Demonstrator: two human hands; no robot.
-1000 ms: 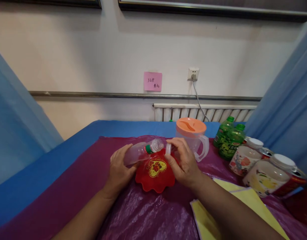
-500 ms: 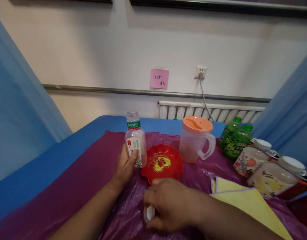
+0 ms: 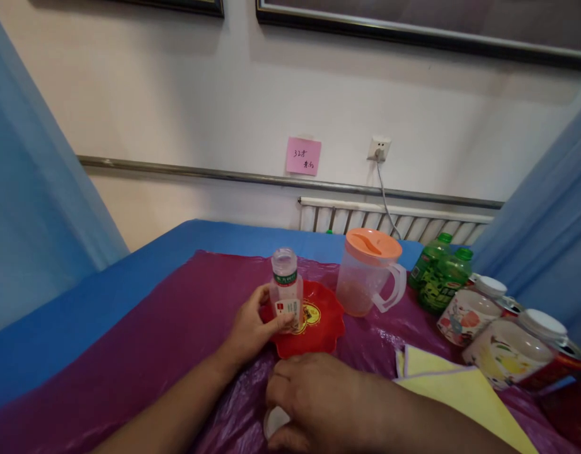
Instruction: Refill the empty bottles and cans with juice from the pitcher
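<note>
My left hand (image 3: 253,328) grips a small clear bottle (image 3: 286,287) with a green neck band and no cap, holding it upright over the left part of a red scalloped plate (image 3: 321,328). My right hand (image 3: 314,400) rests palm down on the purple plastic sheet (image 3: 177,328) in front of the plate, fingers curled over a small white cap (image 3: 275,421) at its left edge.
An orange-lidded clear pitcher (image 3: 368,271) stands right of the plate. Two green bottles (image 3: 437,272) and two white-lidded printed jars (image 3: 503,337) line the right side. A yellow cloth (image 3: 455,391) lies at the near right. Blue curtains hang on both sides.
The bottle went from lying tilted over the plate to upright, then moved right and down onto the plate. My right hand pulled back with the cap to the sheet in front.
</note>
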